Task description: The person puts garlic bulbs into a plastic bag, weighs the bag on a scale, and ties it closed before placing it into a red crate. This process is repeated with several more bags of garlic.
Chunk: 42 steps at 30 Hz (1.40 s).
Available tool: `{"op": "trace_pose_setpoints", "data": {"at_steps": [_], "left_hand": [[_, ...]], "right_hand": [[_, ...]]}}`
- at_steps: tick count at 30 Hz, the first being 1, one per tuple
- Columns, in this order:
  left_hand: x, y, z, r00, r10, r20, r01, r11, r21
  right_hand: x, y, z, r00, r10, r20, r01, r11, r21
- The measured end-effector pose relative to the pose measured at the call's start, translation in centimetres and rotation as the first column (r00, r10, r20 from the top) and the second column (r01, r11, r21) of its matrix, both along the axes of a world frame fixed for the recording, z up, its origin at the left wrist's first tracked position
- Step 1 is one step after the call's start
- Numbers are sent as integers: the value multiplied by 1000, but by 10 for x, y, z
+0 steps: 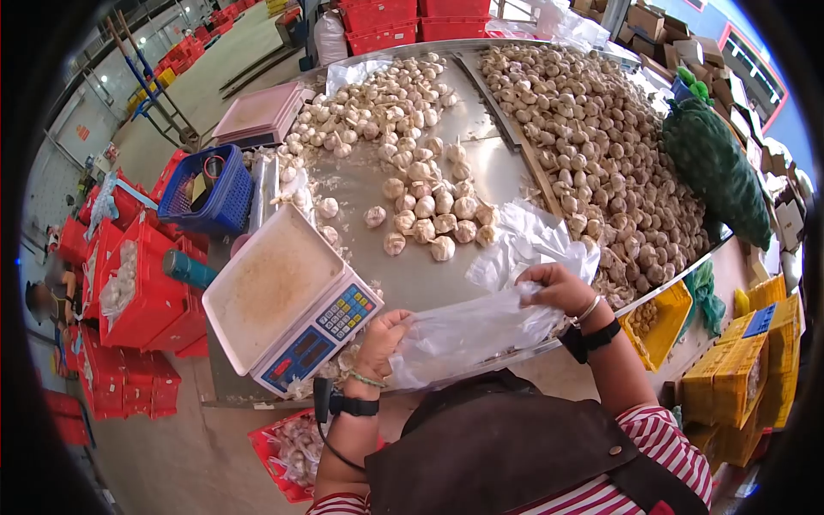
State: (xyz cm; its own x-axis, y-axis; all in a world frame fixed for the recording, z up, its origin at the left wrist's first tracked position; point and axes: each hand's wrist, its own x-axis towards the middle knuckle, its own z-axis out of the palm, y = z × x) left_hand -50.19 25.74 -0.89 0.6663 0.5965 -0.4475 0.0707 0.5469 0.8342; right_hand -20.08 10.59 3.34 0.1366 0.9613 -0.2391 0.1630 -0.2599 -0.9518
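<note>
A clear plastic bag is stretched sideways in front of my body, looking flat. My left hand pinches its left end, close to the keypad corner of the digital scale, whose tray is bare. At the bag's right end, my right hand grips the plastic with curled fingers. Just beyond that hand, a heap of more plastic bags lies on the metal table. Loose garlic bulbs sit on the metal past the bag, whole and pale.
Right of a wooden divider spreads a large garlic pile. A green mesh sack rests at its right edge. A blue basket and a pink scale stand left. Red crates and yellow crates flank the table.
</note>
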Motion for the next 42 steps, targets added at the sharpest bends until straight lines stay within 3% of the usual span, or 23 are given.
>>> {"op": "trace_pose_setpoints", "data": {"at_steps": [2,3,4,5,6,7,9,10,14,17,19,22,23,24,26,28,29,30,32,33,38,40,42], "left_hand": [[8,4,-12,998,-36,-54,35,999,-9],[15,7,-30,984,-99,-148,112,990,81],[22,11,-46,958,-149,-244,192,968,164],[33,15,-48,919,-109,-380,236,922,306],[42,21,-64,920,-97,-379,226,923,311],[51,29,-88,860,-41,-509,261,892,370],[76,39,-76,663,76,-745,342,854,392],[86,48,-83,664,90,-742,329,856,398],[127,90,-97,428,216,-878,396,828,397],[153,132,-101,437,361,-824,275,818,505],[162,161,-101,544,417,-728,241,754,611],[176,203,-102,510,443,-738,124,810,572],[182,217,-113,493,530,-690,-34,804,594],[186,230,-116,482,528,-699,-26,806,591],[193,253,-121,622,644,-445,-245,700,670],[203,264,-91,649,664,-372,-224,633,741],[208,269,-80,604,742,-289,-249,521,817],[212,272,-76,559,805,-199,-264,401,877],[203,283,-69,654,756,6,-435,369,821],[199,280,-53,702,711,52,-446,381,810],[153,219,1,735,675,-66,-335,446,830],[129,180,16,741,672,0,-330,364,871],[103,131,47,698,711,-82,-317,410,855]], "right_hand": [[23,11,-15,912,-139,-386,90,986,-142],[34,22,-27,943,-188,-274,102,948,-300],[45,33,-42,944,-180,-275,95,950,-298],[56,46,-58,997,-73,38,81,939,-335],[66,60,-71,938,55,344,81,926,-369],[75,73,-83,872,102,478,91,928,-363],[83,100,-95,697,188,692,95,932,-349],[92,110,-99,718,168,675,124,924,-362],[126,168,-94,720,232,654,154,866,-476],[157,225,-97,732,183,657,202,862,-465],[179,263,-112,731,171,660,185,882,-434],[190,306,-125,745,106,658,157,932,-328],[186,317,-123,765,-19,644,197,959,-206],[184,327,-125,776,-145,614,245,966,-82],[182,343,-133,762,-190,619,246,969,-5],[179,352,-132,824,-399,403,341,916,210],[175,352,-130,815,-481,324,388,867,312],[175,351,-127,815,-485,318,398,866,302],[177,343,-110,869,-494,17,460,820,340],[172,335,-91,878,-478,-25,452,810,373],[152,265,-32,937,-349,-32,336,870,362],[135,229,-3,940,-340,26,311,887,342],[115,197,17,952,-295,-80,301,857,419]]}}
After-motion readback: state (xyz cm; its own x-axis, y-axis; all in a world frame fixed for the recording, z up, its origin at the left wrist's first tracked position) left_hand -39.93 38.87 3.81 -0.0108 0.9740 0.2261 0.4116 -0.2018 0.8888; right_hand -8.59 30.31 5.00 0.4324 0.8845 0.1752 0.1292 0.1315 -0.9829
